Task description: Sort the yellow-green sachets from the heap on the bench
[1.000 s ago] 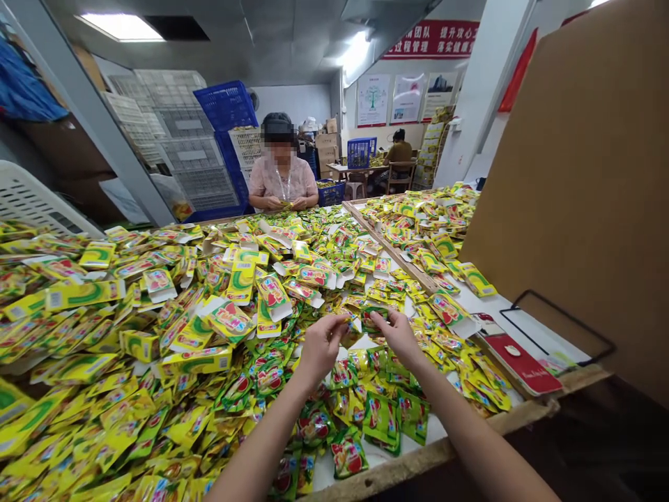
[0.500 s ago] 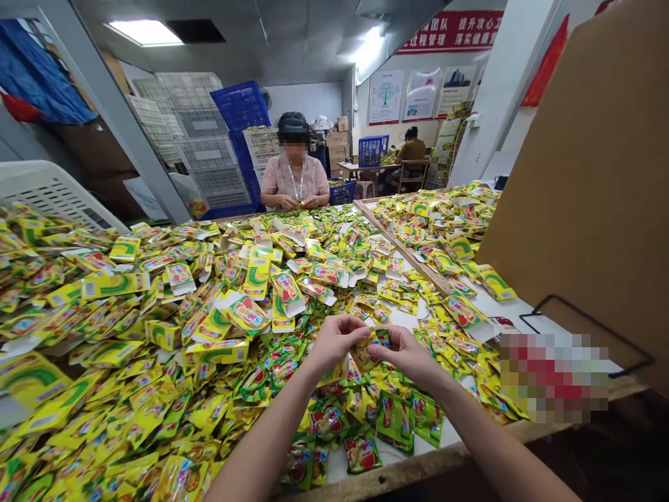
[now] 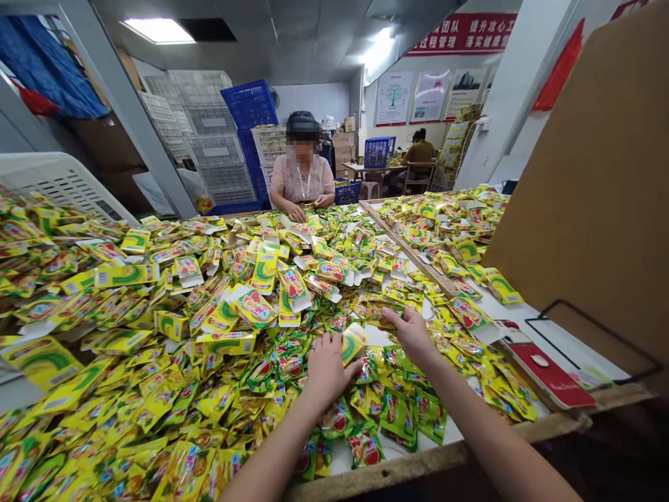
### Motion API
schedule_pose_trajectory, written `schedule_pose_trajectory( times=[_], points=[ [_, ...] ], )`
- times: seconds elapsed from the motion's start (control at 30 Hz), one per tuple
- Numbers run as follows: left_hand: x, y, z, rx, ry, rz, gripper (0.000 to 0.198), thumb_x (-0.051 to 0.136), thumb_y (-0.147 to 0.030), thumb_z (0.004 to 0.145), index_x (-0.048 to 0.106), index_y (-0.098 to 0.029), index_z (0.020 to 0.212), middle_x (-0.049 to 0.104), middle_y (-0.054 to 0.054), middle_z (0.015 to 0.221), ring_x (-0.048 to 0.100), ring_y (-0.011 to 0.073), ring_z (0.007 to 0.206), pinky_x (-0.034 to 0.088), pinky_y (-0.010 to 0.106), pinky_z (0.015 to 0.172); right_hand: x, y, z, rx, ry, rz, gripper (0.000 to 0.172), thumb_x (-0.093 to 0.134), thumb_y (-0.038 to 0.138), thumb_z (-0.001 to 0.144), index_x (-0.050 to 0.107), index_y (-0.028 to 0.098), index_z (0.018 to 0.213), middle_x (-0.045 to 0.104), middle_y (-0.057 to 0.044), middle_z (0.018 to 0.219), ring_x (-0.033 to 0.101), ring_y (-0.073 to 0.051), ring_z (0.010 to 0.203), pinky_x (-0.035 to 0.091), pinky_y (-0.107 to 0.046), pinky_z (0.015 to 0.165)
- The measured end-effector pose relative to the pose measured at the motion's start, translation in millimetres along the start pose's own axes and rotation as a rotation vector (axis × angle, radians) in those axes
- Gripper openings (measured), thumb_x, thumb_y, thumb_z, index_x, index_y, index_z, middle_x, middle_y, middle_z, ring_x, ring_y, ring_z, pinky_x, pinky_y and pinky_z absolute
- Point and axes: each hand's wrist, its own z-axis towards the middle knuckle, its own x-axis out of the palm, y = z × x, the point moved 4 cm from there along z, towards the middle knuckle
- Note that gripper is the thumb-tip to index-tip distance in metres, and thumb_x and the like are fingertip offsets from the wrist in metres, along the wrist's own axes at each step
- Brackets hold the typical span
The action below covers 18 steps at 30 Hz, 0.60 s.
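Observation:
My left hand is closed around a small yellow-green box, palm down over green sachets in the middle of the table. The box shows between thumb and fingers. To the right, my right hand reaches over the sachets, its thumb and index finger at a yellow sachet; whether they grip it cannot be made out. Green watermelon-print sachets lie near the front edge. Open yellow boxes are heaped to the left of my hands.
A person sits across the table. A wooden strip divides the heaps. At right stand a cardboard panel and a black wire frame, with a red box near the edge. A white crate is at left.
My hands have moved apart from the sachet they were both handling. The left is lower and now has a box; the right has moved up and rightward. The view has shifted slightly.

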Motion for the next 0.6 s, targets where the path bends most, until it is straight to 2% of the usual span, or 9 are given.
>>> schedule_pose_trajectory(
  times=[0.07, 0.13, 0.27, 0.37, 0.47, 0.53, 0.6],
  points=[
    [4.6, -1.5, 3.1, 0.009, 0.006, 0.04, 0.037, 0.068, -0.033, 0.074, 0.059, -0.014, 0.104, 0.062, 0.015, 0.099, 0.057, 0.0316, 0.095, 0.046, 0.041, 0.08, 9.0, -7.8, 3.3, -0.008, -0.026, 0.033, 0.043, 0.076, 0.055, 0.051, 0.056, 0.019, 0.064, 0.068, -0.002, 0.065, 0.066, -0.018, 0.062, 0.055, -0.031, 0.06],
    [-0.7, 0.4, 6.1, 0.019, -0.023, 0.053, 0.028, 0.067, -0.021, 0.073, 0.062, -0.016, 0.1, 0.062, 0.014, 0.1, 0.057, 0.0307, 0.097, 0.044, 0.041, 0.083, 9.5, -14.5, 5.1, -0.007, -0.073, 0.043, 0.043, 0.076, 0.055, 0.051, 0.054, 0.02, 0.064, 0.067, -0.001, 0.065, 0.066, -0.018, 0.062, 0.055, -0.031, 0.059],
    [-23.7, 10.2, 6.0, 0.024, -0.1, 0.056, 0.014, 0.057, -0.018, 0.082, 0.065, -0.018, 0.093, 0.062, 0.014, 0.107, 0.056, 0.029, 0.103, 0.042, 0.041, 0.089, -5.3, -23.3, 5.4, 0.01, -0.155, 0.023, 0.043, 0.077, 0.052, 0.05, 0.05, 0.022, 0.061, 0.062, 0.001, 0.057, 0.063, -0.017, 0.054, 0.053, -0.03, 0.052],
    [-39.3, 18.3, 0.9, 0.001, -0.169, 0.041, 0.023, 0.043, -0.019, 0.089, 0.062, -0.017, 0.102, 0.064, 0.014, 0.105, 0.059, 0.0281, 0.099, 0.044, 0.04, 0.084, -10.3, -26.6, 5.2, 0.005, -0.162, -0.004, 0.042, 0.077, 0.052, 0.05, 0.05, 0.022, 0.061, 0.063, 0.001, 0.058, 0.063, -0.017, 0.056, 0.052, -0.03, 0.052],
    [-48.5, 26.7, -8.6, -0.046, -0.243, -0.041, 0.033, 0.027, -0.022, 0.094, 0.054, -0.017, 0.114, 0.067, 0.013, 0.099, 0.063, 0.0257, 0.09, 0.046, 0.036, 0.074, -6.1, -26.4, 4.5, -0.007, -0.138, -0.05, 0.041, 0.077, 0.051, 0.049, 0.051, 0.021, 0.058, 0.061, 0.0, 0.055, 0.063, -0.019, 0.056, 0.051, -0.031, 0.052],
    [-48.6, 31.3, -16.2, -0.066, -0.233, -0.126, 0.033, 0.033, -0.036, 0.093, 0.05, -0.018, 0.115, 0.068, 0.01, 0.09, 0.066, 0.0258, 0.082, 0.046, 0.033, 0.067, -2.7, -20.6, 0.5, -0.033, -0.136, -0.086, 0.04, 0.076, 0.052, 0.05, 0.053, 0.021, 0.059, 0.061, -0.001, 0.055, 0.062, -0.02, 0.058, 0.05, -0.031, 0.051],
    [-45.6, 33.1, -23.6, -0.051, -0.193, -0.173, 0.05, 0.051, -0.054, 0.081, 0.047, -0.018, 0.117, 0.068, 0.008, 0.083, 0.066, 0.0277, 0.077, 0.047, 0.033, 0.063, 1.2, -8.3, -9.1, -0.083, -0.146, -0.112, 0.039, 0.075, 0.052, 0.054, 0.058, 0.02, 0.068, 0.064, -0.003, 0.063, 0.062, -0.021, 0.063, 0.049, -0.031, 0.053]
  ],
)
